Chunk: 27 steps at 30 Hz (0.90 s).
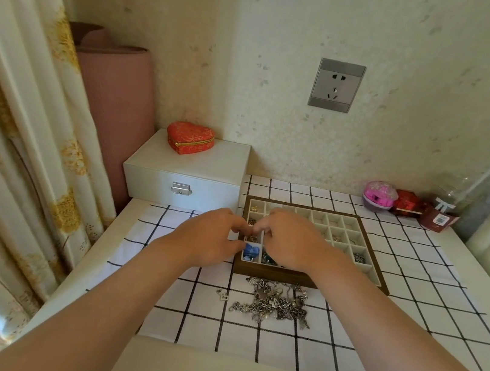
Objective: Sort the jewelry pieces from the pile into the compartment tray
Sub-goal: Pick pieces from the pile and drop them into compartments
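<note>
A brown compartment tray (371,236) with cream cells sits on the checked cloth. Some cells hold pieces: a blue one (251,250), dark beads (360,258), small gold bits (254,209). In front of the tray lies a pile of silver chains and charms (275,302), with one loose charm (222,295) to its left. My left hand (207,238) and my right hand (289,239) meet fingertip to fingertip over the tray's left cells, pinched together. Whatever sits between the fingertips is too small to make out.
A white jewelry box (188,173) with a red heart-shaped box (190,139) on top stands left of the tray. A pink ball (379,195), a red box (408,203) and a clear package (443,208) stand at the back right. Curtains hang at left.
</note>
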{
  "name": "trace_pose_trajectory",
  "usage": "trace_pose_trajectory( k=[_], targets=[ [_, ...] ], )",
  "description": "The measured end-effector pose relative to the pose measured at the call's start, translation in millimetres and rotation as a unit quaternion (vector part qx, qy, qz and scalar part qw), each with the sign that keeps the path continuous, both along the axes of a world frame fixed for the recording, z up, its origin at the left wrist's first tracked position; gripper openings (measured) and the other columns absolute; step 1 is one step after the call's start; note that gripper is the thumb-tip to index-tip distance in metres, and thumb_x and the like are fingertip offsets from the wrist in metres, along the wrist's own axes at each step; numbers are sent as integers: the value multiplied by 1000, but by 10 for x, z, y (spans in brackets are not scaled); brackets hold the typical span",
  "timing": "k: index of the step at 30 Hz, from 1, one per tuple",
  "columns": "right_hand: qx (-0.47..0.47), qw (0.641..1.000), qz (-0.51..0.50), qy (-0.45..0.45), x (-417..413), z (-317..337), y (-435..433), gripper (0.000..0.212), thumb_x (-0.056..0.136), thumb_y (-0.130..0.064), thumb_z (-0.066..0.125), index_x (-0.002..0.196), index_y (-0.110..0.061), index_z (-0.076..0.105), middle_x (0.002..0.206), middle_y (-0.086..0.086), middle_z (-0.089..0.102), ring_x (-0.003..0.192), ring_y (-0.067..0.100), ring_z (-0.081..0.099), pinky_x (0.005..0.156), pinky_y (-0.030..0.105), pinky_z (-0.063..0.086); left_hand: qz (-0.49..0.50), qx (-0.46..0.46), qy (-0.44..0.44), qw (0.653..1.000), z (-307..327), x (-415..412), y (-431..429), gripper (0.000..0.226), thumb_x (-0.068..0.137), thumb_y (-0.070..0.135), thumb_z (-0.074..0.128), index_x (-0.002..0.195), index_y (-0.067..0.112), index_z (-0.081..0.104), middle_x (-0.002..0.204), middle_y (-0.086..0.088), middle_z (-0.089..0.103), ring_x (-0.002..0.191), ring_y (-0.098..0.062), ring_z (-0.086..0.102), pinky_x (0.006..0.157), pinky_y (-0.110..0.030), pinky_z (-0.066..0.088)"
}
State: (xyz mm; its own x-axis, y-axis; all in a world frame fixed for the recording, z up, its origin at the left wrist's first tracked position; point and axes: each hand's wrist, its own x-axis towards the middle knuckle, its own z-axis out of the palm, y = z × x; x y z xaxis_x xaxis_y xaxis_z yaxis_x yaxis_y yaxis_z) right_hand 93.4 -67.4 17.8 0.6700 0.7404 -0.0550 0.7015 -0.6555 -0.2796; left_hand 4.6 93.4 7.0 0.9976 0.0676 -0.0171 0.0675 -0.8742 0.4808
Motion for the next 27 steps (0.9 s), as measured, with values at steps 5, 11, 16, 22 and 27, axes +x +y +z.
trace_pose_trajectory(
  k=[5,11,16,22,27],
  targets=[
    [0,1000,-1,-19,-36,-33,-21,48,90,-4,55,125,-34,67,135,6,56,119,25,57,97,42,50,15,0,6,1000,61,-80,29,19,93,33,63,113,32,61,110,10,59,93,-9,57,88,-31,51],
    [79,995,19,-55,-194,67,-40,26,97,-17,53,109,-31,72,115,-8,60,108,9,59,88,34,52,-23,19,101,994,76,-257,74,11,90,30,65,100,34,68,97,15,61,92,-4,57,74,-19,42],
    [34,996,81,-10,-502,87,-31,19,90,-22,59,94,-36,72,81,-22,56,75,-4,52,68,20,43,-34,38,134,990,88,-396,22,24,82,36,74,105,36,74,98,15,69,93,-5,61,85,-27,51],
    [10,996,86,-3,-638,82,-38,12,88,-27,64,91,-33,74,82,-19,64,80,2,61,76,30,57,-13,82,89,993,111,-486,-88,16,77,38,79,92,35,78,95,16,72,84,-3,58,78,-24,46],
    [13,997,72,4,-618,106,-55,13,90,-27,63,94,-32,74,85,-18,65,81,1,60,76,25,54,-31,80,115,990,137,-474,-114,10,80,32,75,90,32,76,95,15,71,91,-6,61,79,-25,48]
  ],
)
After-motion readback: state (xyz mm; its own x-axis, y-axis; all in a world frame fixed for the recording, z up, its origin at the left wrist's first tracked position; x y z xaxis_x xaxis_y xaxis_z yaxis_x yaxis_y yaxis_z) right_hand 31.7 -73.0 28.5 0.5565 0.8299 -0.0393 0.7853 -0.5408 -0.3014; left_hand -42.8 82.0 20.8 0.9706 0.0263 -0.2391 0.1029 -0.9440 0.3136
